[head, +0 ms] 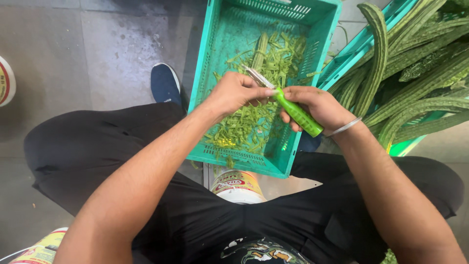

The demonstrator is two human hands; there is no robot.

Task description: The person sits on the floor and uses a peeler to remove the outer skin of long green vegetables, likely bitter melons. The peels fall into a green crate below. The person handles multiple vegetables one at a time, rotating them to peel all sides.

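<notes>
A green-handled peeler (293,110) is gripped by the right hand (320,107) and pinched at its blade by the left hand (233,93), above a teal crate (215,58) of peelings (254,122), beside crowded ridged gourds (420,63).

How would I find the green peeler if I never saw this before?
Find the big teal crate on the floor, full of green peelings. Just above it, both hands meet: the right hand grips the peeler. It alone has a bright lime handle and a metal blade.

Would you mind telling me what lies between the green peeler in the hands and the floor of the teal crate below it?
In the head view, a heap of green peelings lies on the teal crate floor under the peeler, plus one peeled gourd farther back.
</notes>
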